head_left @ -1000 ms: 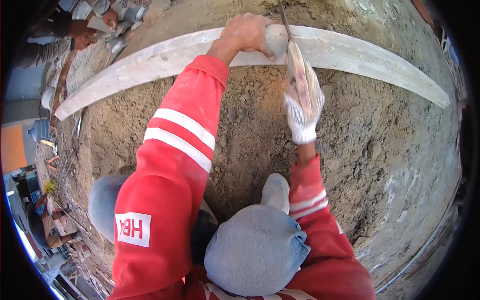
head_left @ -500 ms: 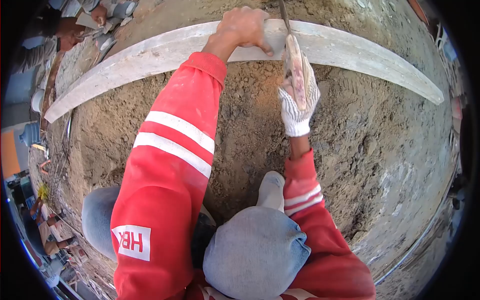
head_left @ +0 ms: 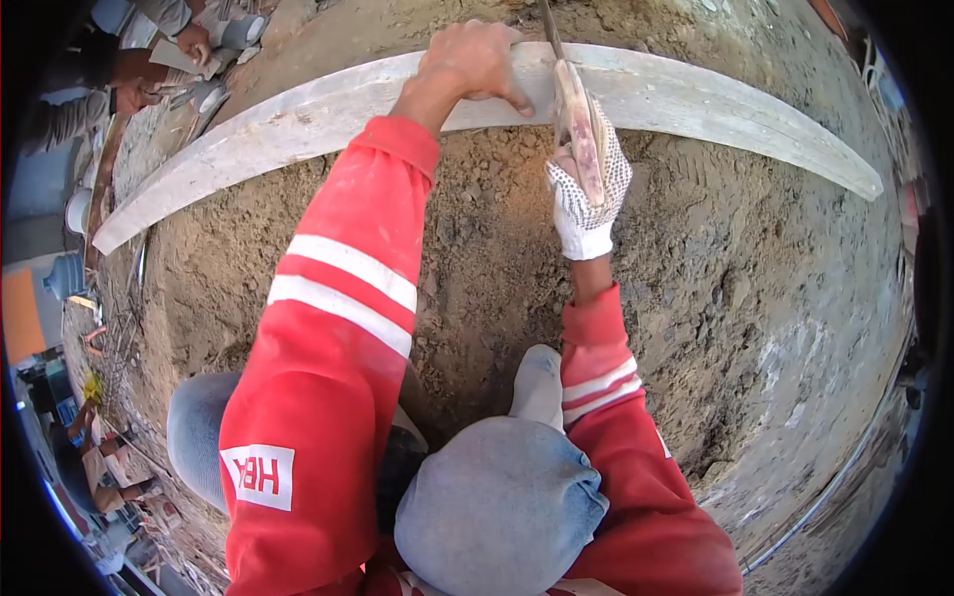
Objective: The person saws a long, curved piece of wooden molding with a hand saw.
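Observation:
A long pale wooden plank (head_left: 696, 94) lies across the ground in front of me, looking curved through the wide lens. My bare left hand (head_left: 472, 65) grips its far side, thumb on the near part of the top face. In my gloved right hand (head_left: 596, 189), the fingers are wrapped around the worn wooden handle of what looks like a handsaw (head_left: 579, 129). Its thin dark blade is seen edge-on over the plank, just right of my left hand, pointing away from me. Whether the teeth are in the wood is hidden.
Rough, loose soil (head_left: 487, 228) lies under the plank and around my feet. At upper left, another person's hands (head_left: 134, 79) are near a flat grey piece. A blue jug-like container (head_left: 62, 276) and scattered debris stand at the left.
My right hand and the saw have shifted slightly away from me along the blade's line. My left hand stays on the plank. The view has shifted a little, showing more of the other person's hands.

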Tool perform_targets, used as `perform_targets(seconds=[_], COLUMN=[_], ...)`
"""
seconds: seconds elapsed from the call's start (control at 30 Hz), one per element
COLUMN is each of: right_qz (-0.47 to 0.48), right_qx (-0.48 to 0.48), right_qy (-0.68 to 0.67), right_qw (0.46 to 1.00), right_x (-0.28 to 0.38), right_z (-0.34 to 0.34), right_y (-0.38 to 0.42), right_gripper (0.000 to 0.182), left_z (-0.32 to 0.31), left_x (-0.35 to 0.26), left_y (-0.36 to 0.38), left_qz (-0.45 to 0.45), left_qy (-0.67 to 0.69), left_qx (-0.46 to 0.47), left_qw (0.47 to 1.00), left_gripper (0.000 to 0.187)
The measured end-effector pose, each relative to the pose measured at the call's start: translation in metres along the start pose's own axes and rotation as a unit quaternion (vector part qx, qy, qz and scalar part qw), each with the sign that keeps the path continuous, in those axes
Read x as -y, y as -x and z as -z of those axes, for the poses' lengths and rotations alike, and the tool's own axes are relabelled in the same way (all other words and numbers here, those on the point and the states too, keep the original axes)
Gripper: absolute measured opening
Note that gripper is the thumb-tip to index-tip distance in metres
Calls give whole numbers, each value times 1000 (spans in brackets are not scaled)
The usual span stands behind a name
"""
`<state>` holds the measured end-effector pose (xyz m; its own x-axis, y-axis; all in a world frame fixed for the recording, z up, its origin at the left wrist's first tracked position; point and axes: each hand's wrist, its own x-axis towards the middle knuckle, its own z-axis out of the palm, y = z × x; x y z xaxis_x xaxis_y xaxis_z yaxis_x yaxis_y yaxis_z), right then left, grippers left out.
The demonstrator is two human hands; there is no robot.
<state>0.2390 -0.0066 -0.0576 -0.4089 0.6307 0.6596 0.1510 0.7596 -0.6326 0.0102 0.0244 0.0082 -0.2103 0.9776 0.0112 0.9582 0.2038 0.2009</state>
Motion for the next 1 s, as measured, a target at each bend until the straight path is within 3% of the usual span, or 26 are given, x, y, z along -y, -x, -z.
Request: perform_targets(seconds=[0.03, 0.13, 0.23, 0.27, 0.33, 0.37, 0.5, 0.57, 0.63, 0.7, 0.73, 0.87, 0.93, 1.0], right_qz=[11, -87, -193, -140, -190, -178, 14, -3, -81, -162, -146, -181, -41, -39], right_qx=[8, 86, 169, 150, 179, 140, 13, 22, 83, 157, 165, 123, 23, -3], right_qy=[25, 74, 32, -1, 68, 14, 67, 60, 61, 46, 19, 4, -2, -40], right_qw=[1000, 990, 966, 979, 963, 974, 998, 998, 991, 973, 975, 976, 999, 998], right_x=[6, 28, 75, 75, 84, 62, 15, 17, 31, 62, 77, 65, 12, 2], right_z=[6, 38, 85, 86, 84, 66, 9, 13, 35, 68, 83, 67, 17, -6], right_y=[5, 59, 117, 119, 91, 82, 1, 5, 51, 97, 102, 84, 41, -13], right_gripper=[74, 70, 64, 61, 63, 66, 75, 74, 72, 70, 70, 68, 70, 72], left_z=[2, 7, -5, -9, -11, -4, -6, -9, -9, -8, -8, -4, -8, -7], left_x=[1, 7, 19, 21, 21, 18, 16, 21, 21, 23, 24, 18, 16, 10], left_y=[0, -5, -23, -22, -26, -29, -19, -21, -22, -30, -32, -32, -23, -16], left_qz=[2, -6, -4, -5, -14, -29, -17, -13, -15, -11, -14, -17, -25, -20], left_qy=[1, 41, 73, 70, 41, 32, 32, 43, 43, 46, 48, 19, 34, 27], left_qx=[31, 62, 75, 80, 46, 43, 51, 33, 47, 67, 89, 92, 54, 36], left_qw=[1000, 997, 995, 994, 998, 998, 998, 998, 998, 997, 995, 995, 998, 999], left_gripper=[94, 104, 106, 106, 96, 96, 78, 72, 97, 97, 97, 96, 93, 92])
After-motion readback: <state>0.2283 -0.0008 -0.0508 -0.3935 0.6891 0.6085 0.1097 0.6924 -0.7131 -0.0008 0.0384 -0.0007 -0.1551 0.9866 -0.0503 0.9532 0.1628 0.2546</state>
